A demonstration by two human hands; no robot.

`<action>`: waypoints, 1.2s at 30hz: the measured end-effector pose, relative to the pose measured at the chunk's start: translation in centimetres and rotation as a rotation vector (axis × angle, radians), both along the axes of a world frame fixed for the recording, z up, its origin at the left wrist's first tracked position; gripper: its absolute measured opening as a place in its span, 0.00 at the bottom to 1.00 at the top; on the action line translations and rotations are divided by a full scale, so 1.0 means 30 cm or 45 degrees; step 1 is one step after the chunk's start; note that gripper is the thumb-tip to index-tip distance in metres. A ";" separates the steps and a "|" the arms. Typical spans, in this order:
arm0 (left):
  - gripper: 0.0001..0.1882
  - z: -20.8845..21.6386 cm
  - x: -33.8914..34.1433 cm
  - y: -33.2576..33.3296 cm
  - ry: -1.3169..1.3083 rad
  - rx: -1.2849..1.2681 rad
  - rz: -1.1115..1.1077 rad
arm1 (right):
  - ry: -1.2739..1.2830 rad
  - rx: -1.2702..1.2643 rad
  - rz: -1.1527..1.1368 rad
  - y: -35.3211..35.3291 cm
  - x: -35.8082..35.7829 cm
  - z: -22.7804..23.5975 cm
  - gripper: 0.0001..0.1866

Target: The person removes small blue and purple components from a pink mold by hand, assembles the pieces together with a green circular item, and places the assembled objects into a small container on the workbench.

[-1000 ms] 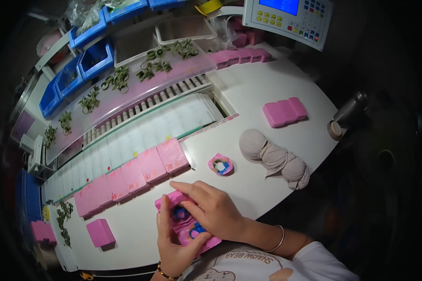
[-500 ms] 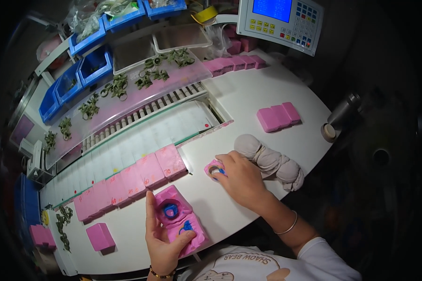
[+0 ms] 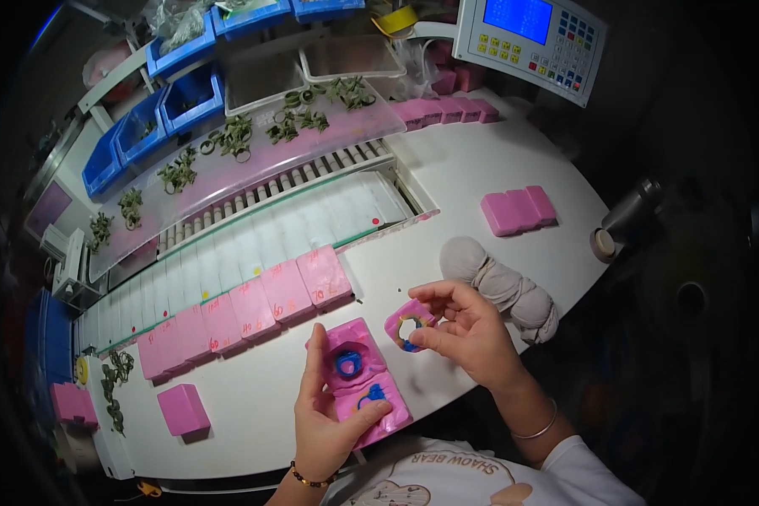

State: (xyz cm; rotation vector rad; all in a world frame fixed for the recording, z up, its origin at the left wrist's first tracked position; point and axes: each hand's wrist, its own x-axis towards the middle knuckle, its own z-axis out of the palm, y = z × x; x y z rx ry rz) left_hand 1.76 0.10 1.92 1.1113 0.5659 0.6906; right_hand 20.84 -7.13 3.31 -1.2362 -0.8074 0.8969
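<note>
My left hand (image 3: 327,432) grips a pink rubber mold (image 3: 364,337) lying spread in two halves, the thumb pressing on its near part. A blue ring (image 3: 340,371) sits in the round hollow of the far half. On the near half lies another blue ring-like piece (image 3: 374,392), partly next to my thumb. Just right of the mold, my right hand (image 3: 476,341) pinches a small pink mold insert (image 3: 393,329) between thumb and fingers. The insert has a round hole through it with blue and yellowish material along its edge. Both are held above the white table.
A row of pink blocks (image 3: 250,307) lies left, beside a glass-edged strip (image 3: 312,213). One pink block (image 3: 183,409) lies nearer, several (image 3: 519,211) at right. A grey cloth bundle (image 3: 502,287) rests by my right hand. Green rings (image 3: 236,135) cover a clear shelf below blue bins (image 3: 190,97).
My right hand has raised the small pink insert off the table side by the cloth and turned it, showing its hole. The view has shifted; my left hand keeps holding the mold.
</note>
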 end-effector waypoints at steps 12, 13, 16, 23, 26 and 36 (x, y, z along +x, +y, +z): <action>0.54 -0.005 0.018 -0.011 -0.013 0.101 -0.134 | -0.864 0.140 0.055 0.000 -0.102 0.050 0.15; 0.54 -0.011 0.020 -0.013 0.009 0.163 -0.139 | -0.953 0.143 0.043 0.003 -0.107 0.041 0.15; 0.54 -0.026 0.026 -0.020 -0.027 0.148 -0.105 | -1.095 0.188 0.013 0.020 -0.117 0.040 0.17; 0.54 0.002 0.026 -0.033 -0.068 0.069 -0.128 | -1.115 0.115 -0.098 0.013 -0.112 0.019 0.28; 0.54 0.012 0.028 -0.041 -0.104 0.019 -0.122 | -0.868 0.007 -0.149 0.011 -0.106 0.018 0.31; 0.37 0.030 0.032 -0.043 -0.082 -0.179 0.037 | 0.674 -0.126 0.324 0.019 -0.108 -0.063 0.13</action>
